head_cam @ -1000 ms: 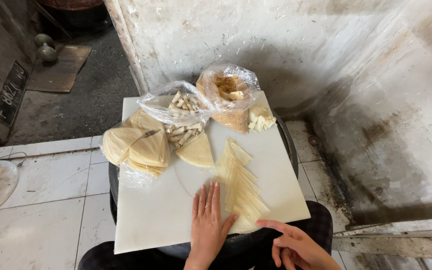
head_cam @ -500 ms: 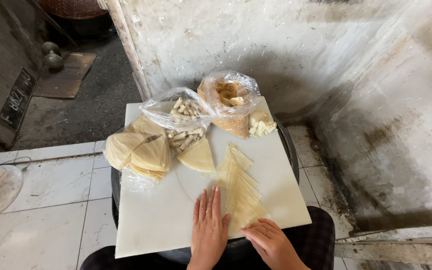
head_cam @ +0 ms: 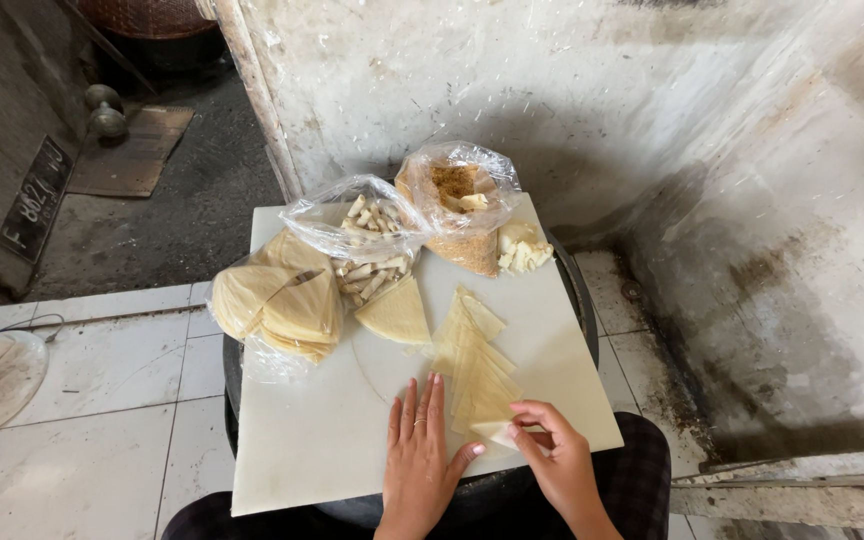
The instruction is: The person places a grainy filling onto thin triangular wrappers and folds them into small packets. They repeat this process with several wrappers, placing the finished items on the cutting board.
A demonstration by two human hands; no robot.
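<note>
Pale dough triangle (head_cam: 495,432) sits pinched between the right hand's (head_cam: 555,462) fingers at the near end of the fanned wrapper stack (head_cam: 474,362). The left hand (head_cam: 420,452) lies flat beside it, fingers together, on the white board (head_cam: 312,440). Farther back rest a folded wedge (head_cam: 395,313) and three plastic bags (head_cam: 372,235).
</note>
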